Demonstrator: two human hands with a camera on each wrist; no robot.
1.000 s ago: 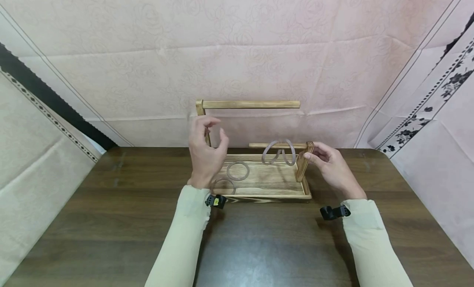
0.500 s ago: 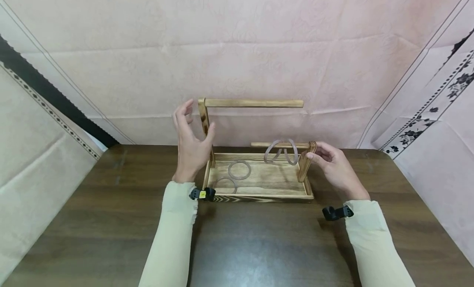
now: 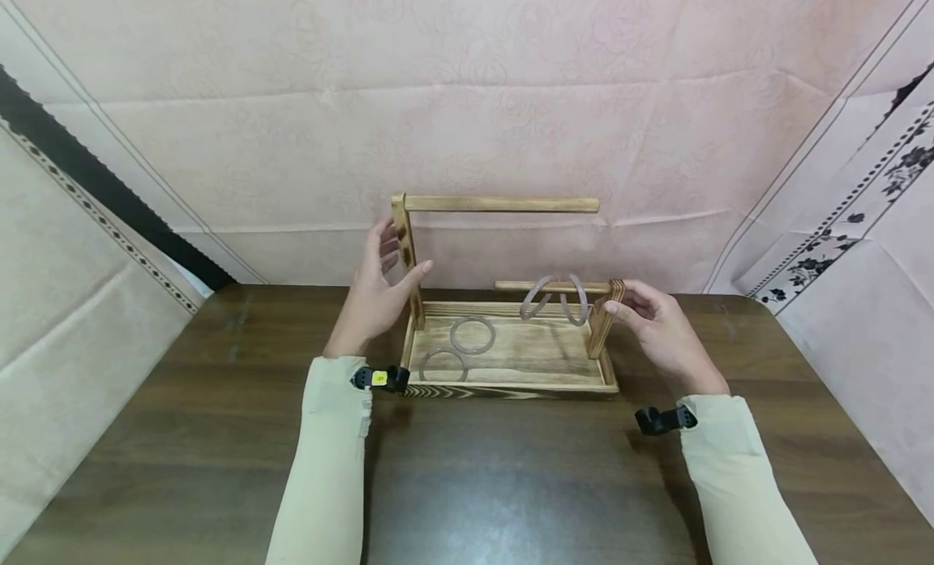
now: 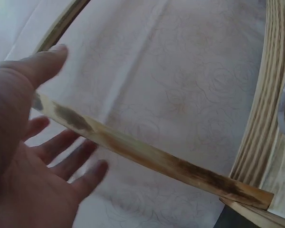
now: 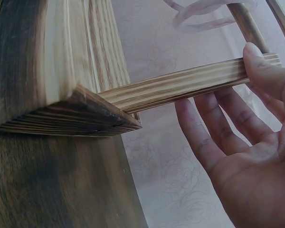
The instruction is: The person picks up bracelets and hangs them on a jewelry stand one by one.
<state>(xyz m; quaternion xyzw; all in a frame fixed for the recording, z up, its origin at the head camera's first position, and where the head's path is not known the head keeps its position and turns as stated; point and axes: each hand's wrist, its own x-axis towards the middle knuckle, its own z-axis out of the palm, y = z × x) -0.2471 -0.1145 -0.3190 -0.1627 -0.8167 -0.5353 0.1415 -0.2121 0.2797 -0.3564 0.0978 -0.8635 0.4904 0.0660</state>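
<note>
A wooden bangle stand stands on the table, its shallow tray [image 3: 511,392] fitted with a tall left post [image 3: 403,233] and a shorter right post [image 3: 600,334]. Two pale translucent bangles [image 3: 584,306] hang on the lower bar [image 3: 511,286]; two more bangles [image 3: 472,353] lie in the tray. My left hand [image 3: 370,301] surrounds the tall post loosely, fingers [image 4: 61,147] behind it and thumb across the front, without visibly squeezing. With thumb and fingertips, my right hand [image 5: 247,161] pinches the short post near its top.
The upper bar [image 3: 503,204] runs rightward from the tall post and its right end is free. Behind the stand hangs a pink patterned cloth [image 3: 467,143]. Brown wooden table [image 3: 496,484] extends in front and to both sides.
My left hand has moved from the inner side of the tall post to its outer left side, then in around it. The right hand keeps its hold on the short post.
</note>
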